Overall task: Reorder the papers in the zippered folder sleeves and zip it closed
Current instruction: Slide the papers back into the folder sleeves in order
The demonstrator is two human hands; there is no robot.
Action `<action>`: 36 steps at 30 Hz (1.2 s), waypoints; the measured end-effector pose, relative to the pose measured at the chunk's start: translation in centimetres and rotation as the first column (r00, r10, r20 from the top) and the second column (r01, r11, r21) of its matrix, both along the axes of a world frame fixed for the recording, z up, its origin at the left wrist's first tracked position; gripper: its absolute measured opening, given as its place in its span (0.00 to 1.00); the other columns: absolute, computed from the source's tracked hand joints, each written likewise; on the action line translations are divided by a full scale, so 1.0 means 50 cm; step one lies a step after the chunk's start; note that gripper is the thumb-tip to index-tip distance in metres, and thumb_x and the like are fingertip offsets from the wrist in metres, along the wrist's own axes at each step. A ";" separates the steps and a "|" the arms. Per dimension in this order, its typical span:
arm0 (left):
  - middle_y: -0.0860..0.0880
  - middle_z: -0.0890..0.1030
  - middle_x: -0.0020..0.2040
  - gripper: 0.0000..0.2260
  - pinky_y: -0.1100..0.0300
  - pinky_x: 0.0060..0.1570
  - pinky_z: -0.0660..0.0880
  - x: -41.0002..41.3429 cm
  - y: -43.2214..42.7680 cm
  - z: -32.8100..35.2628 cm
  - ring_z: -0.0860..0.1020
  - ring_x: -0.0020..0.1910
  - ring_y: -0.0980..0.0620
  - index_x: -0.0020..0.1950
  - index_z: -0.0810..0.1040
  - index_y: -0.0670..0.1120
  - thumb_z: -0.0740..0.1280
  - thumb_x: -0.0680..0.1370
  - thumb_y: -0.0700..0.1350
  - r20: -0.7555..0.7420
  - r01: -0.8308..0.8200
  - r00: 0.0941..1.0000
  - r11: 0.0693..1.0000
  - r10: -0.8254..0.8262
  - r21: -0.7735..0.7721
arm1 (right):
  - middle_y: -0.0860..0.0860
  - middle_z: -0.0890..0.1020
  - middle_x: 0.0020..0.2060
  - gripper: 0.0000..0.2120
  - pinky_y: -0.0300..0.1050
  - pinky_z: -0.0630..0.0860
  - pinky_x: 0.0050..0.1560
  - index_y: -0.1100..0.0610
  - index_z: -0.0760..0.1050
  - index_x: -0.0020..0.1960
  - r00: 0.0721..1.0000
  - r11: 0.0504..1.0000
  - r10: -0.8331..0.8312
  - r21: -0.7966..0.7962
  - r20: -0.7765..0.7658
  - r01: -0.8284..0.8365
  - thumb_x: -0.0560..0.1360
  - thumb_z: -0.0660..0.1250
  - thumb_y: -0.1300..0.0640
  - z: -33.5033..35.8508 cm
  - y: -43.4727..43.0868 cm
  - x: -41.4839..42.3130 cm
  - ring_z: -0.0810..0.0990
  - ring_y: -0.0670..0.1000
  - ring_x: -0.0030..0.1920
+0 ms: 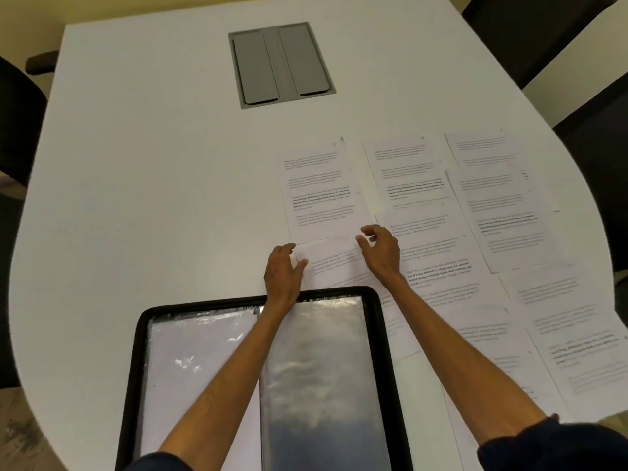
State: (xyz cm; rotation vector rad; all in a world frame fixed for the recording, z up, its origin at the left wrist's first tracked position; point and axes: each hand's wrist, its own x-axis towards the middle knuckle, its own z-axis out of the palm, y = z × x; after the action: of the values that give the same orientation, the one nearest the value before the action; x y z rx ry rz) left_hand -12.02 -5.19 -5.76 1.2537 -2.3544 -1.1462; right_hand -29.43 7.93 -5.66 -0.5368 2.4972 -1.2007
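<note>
The black zippered folder (375,321) lies open at the table's near edge. Its left clear sleeve (190,351) has a white sheet inside, and its right sleeve (326,368) looks empty and shiny. Just beyond the folder's top edge lies a printed sheet (334,261). My left hand (282,273) pinches that sheet's left edge. My right hand (380,251) has its fingertips on the sheet's upper right corner. Several more printed pages are spread to the right, one at the top (319,192) and others overlapping (503,212).
A grey cable hatch (282,64) is set into the white table (153,181) at the far middle. Dark office chairs stand at the left (17,124) and at the upper right (530,32). Loose pages reach the table's right edge (577,351).
</note>
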 end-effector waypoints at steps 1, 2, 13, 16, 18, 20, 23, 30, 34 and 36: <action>0.45 0.75 0.65 0.22 0.56 0.61 0.70 -0.017 -0.013 -0.003 0.74 0.63 0.46 0.70 0.72 0.43 0.70 0.78 0.47 0.008 -0.013 1.000 1.000 0.013 0.018 | 0.53 0.81 0.56 0.13 0.40 0.72 0.51 0.57 0.77 0.60 1.000 1.000 -0.008 -0.001 -0.004 0.008 0.77 0.69 0.54 -0.001 -0.012 -0.017 0.78 0.49 0.52; 0.44 0.73 0.68 0.24 0.57 0.63 0.68 -0.035 -0.024 -0.005 0.72 0.66 0.46 0.72 0.70 0.42 0.70 0.78 0.48 0.021 -0.029 0.999 0.999 0.028 0.035 | 0.54 0.80 0.56 0.13 0.42 0.74 0.53 0.57 0.77 0.61 1.000 1.000 -0.017 -0.002 -0.008 0.017 0.78 0.69 0.54 -0.004 -0.025 -0.035 0.78 0.50 0.53; 0.42 0.69 0.64 0.32 0.50 0.54 0.69 -0.173 -0.106 -0.053 0.66 0.64 0.43 0.67 0.69 0.41 0.74 0.72 0.57 0.240 -0.160 0.954 0.982 0.180 -0.099 | 0.55 0.73 0.67 0.26 0.55 0.62 0.65 0.56 0.68 0.70 0.993 0.946 0.031 0.324 -0.114 0.007 0.76 0.69 0.50 -0.054 -0.112 -0.136 0.68 0.57 0.67; 0.43 0.70 0.65 0.30 0.50 0.58 0.68 -0.183 -0.106 -0.056 0.66 0.66 0.44 0.69 0.70 0.42 0.75 0.72 0.53 0.171 -0.193 0.965 0.980 0.200 -0.056 | 0.55 0.73 0.66 0.27 0.53 0.60 0.63 0.57 0.65 0.71 0.993 0.934 0.030 0.357 -0.113 0.012 0.75 0.69 0.54 -0.056 -0.128 -0.134 0.68 0.57 0.67; 0.44 0.72 0.64 0.28 0.50 0.59 0.68 -0.190 -0.110 -0.056 0.67 0.66 0.45 0.66 0.72 0.43 0.76 0.71 0.49 0.139 -0.259 0.956 0.966 0.257 0.001 | 0.57 0.74 0.65 0.28 0.52 0.59 0.63 0.56 0.63 0.72 0.999 0.943 -0.016 0.331 -0.050 0.032 0.75 0.68 0.58 -0.058 -0.141 -0.129 0.68 0.58 0.66; 0.45 0.75 0.61 0.23 0.51 0.58 0.69 -0.194 -0.117 -0.056 0.70 0.63 0.45 0.62 0.74 0.44 0.76 0.70 0.44 0.096 -0.331 0.941 0.940 0.323 0.083 | 0.58 0.74 0.66 0.27 0.51 0.59 0.65 0.57 0.63 0.72 0.998 0.954 -0.054 0.295 0.009 0.049 0.76 0.67 0.59 -0.057 -0.150 -0.126 0.71 0.59 0.65; 0.47 0.80 0.55 0.18 0.56 0.50 0.75 -0.190 -0.127 -0.050 0.78 0.54 0.47 0.61 0.74 0.44 0.72 0.72 0.38 -0.021 -0.374 0.920 0.894 0.391 0.248 | 0.58 0.76 0.66 0.24 0.52 0.65 0.69 0.61 0.67 0.71 0.995 0.976 -0.077 0.210 0.063 0.063 0.76 0.66 0.60 -0.050 -0.150 -0.123 0.75 0.59 0.64; 0.50 0.82 0.51 0.08 0.58 0.53 0.79 -0.137 -0.122 -0.025 0.80 0.50 0.53 0.58 0.80 0.40 0.65 0.80 0.37 -0.254 -0.197 0.907 0.871 0.336 0.450 | 0.54 0.83 0.52 0.15 0.43 0.80 0.48 0.60 0.77 0.61 0.925 0.977 -0.119 -0.122 0.361 0.173 0.74 0.68 0.63 0.002 -0.117 -0.077 0.82 0.54 0.52; 0.53 0.82 0.48 0.06 0.68 0.44 0.77 -0.077 -0.102 0.013 0.80 0.45 0.59 0.56 0.79 0.43 0.64 0.82 0.40 -0.308 -0.188 0.872 0.840 0.381 0.509 | 0.50 0.85 0.46 0.10 0.43 0.81 0.47 0.57 0.80 0.53 0.830 0.961 0.023 -0.242 0.558 0.136 0.73 0.72 0.64 0.030 -0.078 -0.062 0.83 0.53 0.50; 0.52 0.82 0.49 0.06 0.71 0.42 0.75 -0.039 -0.093 0.028 0.79 0.45 0.59 0.56 0.78 0.41 0.64 0.82 0.41 -0.318 -0.171 0.874 0.845 0.368 0.507 | 0.51 0.85 0.49 0.12 0.47 0.80 0.52 0.56 0.80 0.54 0.782 0.953 0.095 -0.284 0.616 0.108 0.71 0.74 0.63 0.050 -0.065 -0.059 0.84 0.53 0.52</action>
State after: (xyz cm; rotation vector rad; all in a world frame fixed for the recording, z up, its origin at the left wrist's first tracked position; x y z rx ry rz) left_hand -14.00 -9.86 -4.34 1.2798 -1.5827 -1.7355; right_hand -32.36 4.69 -3.18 -0.1450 1.7580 -1.4834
